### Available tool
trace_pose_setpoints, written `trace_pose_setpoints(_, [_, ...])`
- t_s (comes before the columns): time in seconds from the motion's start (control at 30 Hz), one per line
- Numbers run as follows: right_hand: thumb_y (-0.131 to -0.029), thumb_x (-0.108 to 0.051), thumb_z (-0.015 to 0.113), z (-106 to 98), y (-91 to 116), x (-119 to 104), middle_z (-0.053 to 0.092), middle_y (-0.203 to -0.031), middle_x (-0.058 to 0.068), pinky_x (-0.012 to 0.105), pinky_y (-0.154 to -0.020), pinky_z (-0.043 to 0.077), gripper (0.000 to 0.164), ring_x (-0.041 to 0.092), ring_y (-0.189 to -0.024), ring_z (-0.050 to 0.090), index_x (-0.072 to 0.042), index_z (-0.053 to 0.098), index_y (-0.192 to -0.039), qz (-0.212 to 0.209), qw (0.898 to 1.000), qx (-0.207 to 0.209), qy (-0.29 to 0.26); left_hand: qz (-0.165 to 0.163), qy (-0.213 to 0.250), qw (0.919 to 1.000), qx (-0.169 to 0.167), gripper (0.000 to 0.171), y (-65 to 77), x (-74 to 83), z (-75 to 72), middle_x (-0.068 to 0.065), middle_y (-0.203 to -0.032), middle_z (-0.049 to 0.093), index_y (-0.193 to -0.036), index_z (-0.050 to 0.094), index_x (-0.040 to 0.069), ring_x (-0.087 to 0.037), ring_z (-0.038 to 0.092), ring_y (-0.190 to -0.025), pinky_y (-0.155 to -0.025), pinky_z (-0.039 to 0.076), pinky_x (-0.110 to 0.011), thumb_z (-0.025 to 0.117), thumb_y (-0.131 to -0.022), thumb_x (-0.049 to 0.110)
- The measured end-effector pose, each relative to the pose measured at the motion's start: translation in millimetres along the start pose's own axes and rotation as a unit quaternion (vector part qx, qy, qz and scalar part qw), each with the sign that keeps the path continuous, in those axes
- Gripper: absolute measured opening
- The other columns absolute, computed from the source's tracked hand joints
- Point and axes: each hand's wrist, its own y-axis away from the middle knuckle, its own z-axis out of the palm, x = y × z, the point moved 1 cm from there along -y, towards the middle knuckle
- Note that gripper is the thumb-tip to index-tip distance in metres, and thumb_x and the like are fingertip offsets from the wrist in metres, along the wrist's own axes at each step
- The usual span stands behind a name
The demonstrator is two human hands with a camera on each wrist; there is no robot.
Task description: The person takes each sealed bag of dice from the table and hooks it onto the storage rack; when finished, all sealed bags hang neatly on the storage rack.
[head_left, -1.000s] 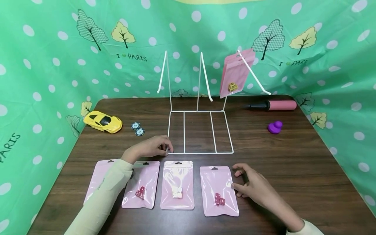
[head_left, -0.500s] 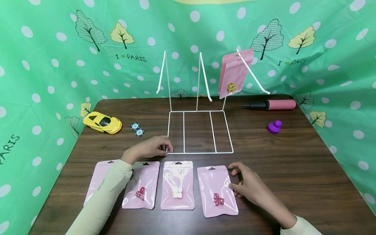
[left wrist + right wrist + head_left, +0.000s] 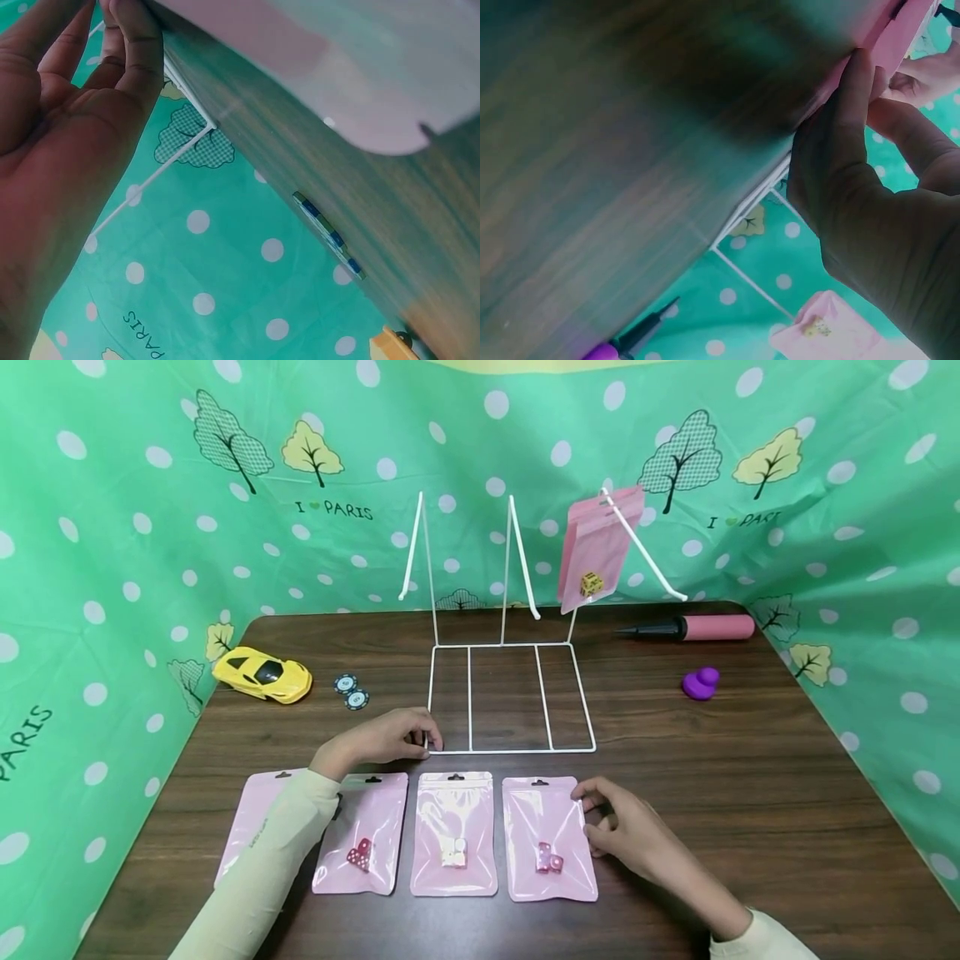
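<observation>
In the head view, my left hand (image 3: 396, 737) grips the front left corner of a white wire rack (image 3: 510, 751); the left wrist view shows its fingers bent. At the front right, my right hand (image 3: 626, 827) holds the right edge of a pink zip pouch (image 3: 546, 814) with thumb and fingertips. That pouch lies flat, with red dice (image 3: 548, 858) showing in it. To its left lie a pouch with white dice (image 3: 453, 810), a pouch with red dice (image 3: 375, 814) and another pink pouch (image 3: 251, 814), partly hidden by the left sleeve.
Pink pouches with a yellow die (image 3: 600, 547) hang on the rack's right hook (image 3: 648, 552). A yellow toy car (image 3: 262, 674) and two poker chips (image 3: 351, 691) stand at left. A pink hand pump (image 3: 716, 627) and purple duck (image 3: 701, 683) are at right.
My right hand has shifted left with the right pouch, which has turned straighter and moved slightly away from me, beside its neighbour. The left hand stays on the rack corner.
</observation>
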Motion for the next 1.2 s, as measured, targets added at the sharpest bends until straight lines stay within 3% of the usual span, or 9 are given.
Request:
trace_pose_setpoints(0.17, [-0.088, 0.009, 0.069, 1.5, -0.4, -2.3, 0.067, -0.099, 0.009, 0.029, -0.062, 0.059, 0.033, 0.008, -0.071, 0.063, 0.004, 0.068, -0.121, -0.017, 1.0, -0.008, 0.01, -0.003, 0.0, 1.0, -0.002, 0.013, -0.6, -0.9, 0.9, -0.007, -0.11, 0.066, -0.107, 0.077, 0.007, -0.011, 0.06, -0.086, -0.079, 0.054, -0.029, 0.074, -0.099, -0.003])
trace_pose_setpoints(0.33, [-0.091, 0.0, 0.078, 3.2, -1.3, -4.8, 0.066, -0.093, 0.002, 0.026, -0.067, 0.054, 0.028, 0.004, -0.074, 0.06, 0.001, 0.071, -0.118, -0.027, 0.999, 0.008, 0.044, -0.004, 0.001, 1.0, -0.002, 0.013, -0.2, -2.4, 1.5, -0.006, -0.11, 0.065, -0.107, 0.077, 0.007, -0.011, 0.059, -0.086, -0.079, 0.054, -0.029, 0.074, -0.099, -0.003])
trace_pose_setpoints(0.63, [-0.092, 0.011, 0.072, 2.0, 0.8, -6.4, 0.057, -0.103, 0.009, 0.028, -0.056, 0.056, 0.033, 0.007, -0.063, 0.06, -0.001, 0.069, -0.122, -0.008, 0.999, 0.019, 0.026, -0.001, 0.002, 1.0, 0.0, 0.013, 0.3, -1.6, 1.3, -0.007, -0.11, 0.066, -0.107, 0.076, 0.006, -0.01, 0.059, -0.086, -0.08, 0.054, -0.029, 0.074, -0.098, -0.004])
trace_pose_setpoints(0.73, [-0.093, 0.011, 0.072, -0.7, 2.0, -7.8, 0.057, -0.107, 0.011, 0.028, -0.054, 0.055, 0.033, 0.006, -0.061, 0.06, -0.003, 0.069, -0.123, -0.022, 0.999, 0.021, 0.024, -0.001, 0.003, 1.0, 0.0, 0.013, 0.4, -1.1, 1.2, -0.007, -0.11, 0.065, -0.107, 0.076, 0.006, -0.01, 0.059, -0.086, -0.079, 0.054, -0.029, 0.074, -0.098, -0.004])
trace_pose_setpoints(0.87, [-0.094, 0.013, 0.071, -5.6, 3.2, -10.0, 0.063, -0.116, 0.016, 0.027, -0.056, 0.054, 0.038, 0.003, -0.064, 0.063, -0.005, 0.068, -0.127, -0.091, 0.995, 0.017, 0.037, -0.004, 0.005, 1.0, -0.001, 0.013, 0.3, -1.8, 1.5, -0.007, -0.109, 0.065, -0.107, 0.076, 0.006, -0.009, 0.059, -0.084, -0.078, 0.054, -0.028, 0.074, -0.098, -0.004])
trace_pose_setpoints(1.0, [-0.094, 0.016, 0.069, -10.4, 4.6, -16.0, 0.068, -0.126, 0.017, 0.028, -0.062, 0.058, 0.046, 0.003, -0.075, 0.069, -0.01, 0.066, -0.132, -0.178, 0.981, -0.005, 0.074, -0.006, 0.005, 1.0, -0.001, 0.013, 0.3, -3.2, 1.9, -0.007, -0.109, 0.065, -0.107, 0.076, 0.006, -0.009, 0.059, -0.085, -0.079, 0.054, -0.028, 0.074, -0.098, -0.004])
trace_pose_setpoints(1.1, [-0.093, 0.017, 0.07, -15.5, 4.7, -26.9, 0.07, -0.126, 0.008, 0.025, -0.068, 0.059, 0.052, 0.002, -0.084, 0.069, -0.016, 0.067, -0.132, -0.236, 0.966, -0.007, 0.105, -0.002, 0.004, 1.0, 0.001, 0.014, -0.1, -3.8, 1.9, -0.006, -0.109, 0.065, -0.107, 0.077, 0.006, -0.009, 0.059, -0.085, -0.079, 0.054, -0.029, 0.074, -0.098, -0.004])
trace_pose_setpoints(1.2, [-0.089, 0.02, 0.071, -21.7, 2.2, -40.1, 0.068, -0.118, -0.001, 0.02, -0.069, 0.053, 0.056, 0.002, -0.086, 0.063, -0.019, 0.07, -0.129, -0.313, 0.941, 0.011, 0.125, 0.001, 0.002, 1.0, 0.002, 0.014, -0.3, -4.1, 1.9, -0.006, -0.11, 0.065, -0.107, 0.077, 0.007, -0.009, 0.059, -0.085, -0.079, 0.054, -0.029, 0.074, -0.098, -0.003])
